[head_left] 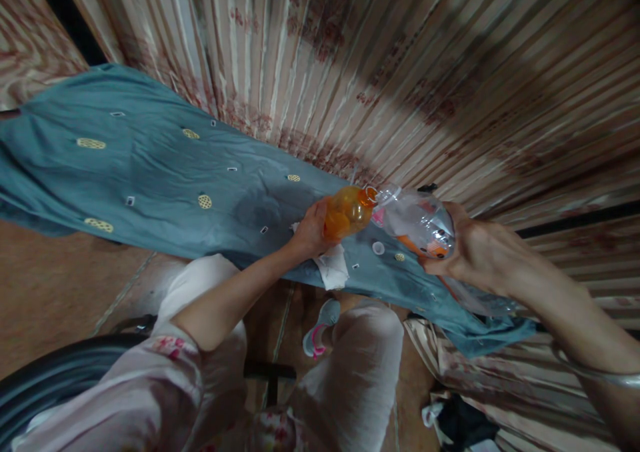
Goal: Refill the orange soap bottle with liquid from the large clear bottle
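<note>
My left hand (311, 229) is wrapped round a bottle of orange liquid (347, 213), tilted with its neck toward the right. My right hand (473, 249) grips a clear plastic bottle (417, 219) tipped on its side, its mouth pointing left. The two bottle mouths meet or nearly meet; whether they touch I cannot tell. An orange marking with dark spots shows on the clear bottle. Below my left hand lies a crumpled white tissue (333, 267). A small whitish bottle cap (379, 248) rests on the cloth under the clear bottle.
A blue-green cloth with yellow patterns (165, 172) covers the long narrow surface before me. Pleated, flowered curtains (300, 72) hang close behind it. My knees are at its front edge. A dark bundle (465, 422) is on the floor at lower right.
</note>
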A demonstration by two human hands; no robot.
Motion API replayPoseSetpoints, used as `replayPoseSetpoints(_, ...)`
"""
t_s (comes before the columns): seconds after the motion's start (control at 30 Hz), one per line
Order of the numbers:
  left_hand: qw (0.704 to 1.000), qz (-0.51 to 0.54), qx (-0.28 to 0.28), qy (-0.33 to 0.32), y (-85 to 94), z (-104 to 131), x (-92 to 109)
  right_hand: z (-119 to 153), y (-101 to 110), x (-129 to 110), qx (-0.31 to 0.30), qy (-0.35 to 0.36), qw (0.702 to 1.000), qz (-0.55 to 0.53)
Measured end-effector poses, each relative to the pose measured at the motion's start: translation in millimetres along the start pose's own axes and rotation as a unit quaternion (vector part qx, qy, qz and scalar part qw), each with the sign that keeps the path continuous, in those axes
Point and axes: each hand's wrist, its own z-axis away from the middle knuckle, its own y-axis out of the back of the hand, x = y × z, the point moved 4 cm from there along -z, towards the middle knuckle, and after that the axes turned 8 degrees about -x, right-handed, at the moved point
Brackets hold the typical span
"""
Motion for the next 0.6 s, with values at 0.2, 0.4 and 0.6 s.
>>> replayPoseSetpoints(0.2,1.0,-0.002,0.005,0.017,-1.0,0.6,-1.2,-0.6,0.0,-0.8,-0.012,-0.002,1.0,0.015)
replayPoseSetpoints(0.4,1.0,0.0,-0.002,0.015,-0.1,0.8,-0.3,-2.1,-2.1,1.6,-0.019,-0.004,1.0,0.003)
replayPoseSetpoints(0.6,1.0,-0.001,0.002,0.008,1.8,-0.8,4.9,0.3,1.8,-2.1,-0.017,-0.003,1.0,0.004)
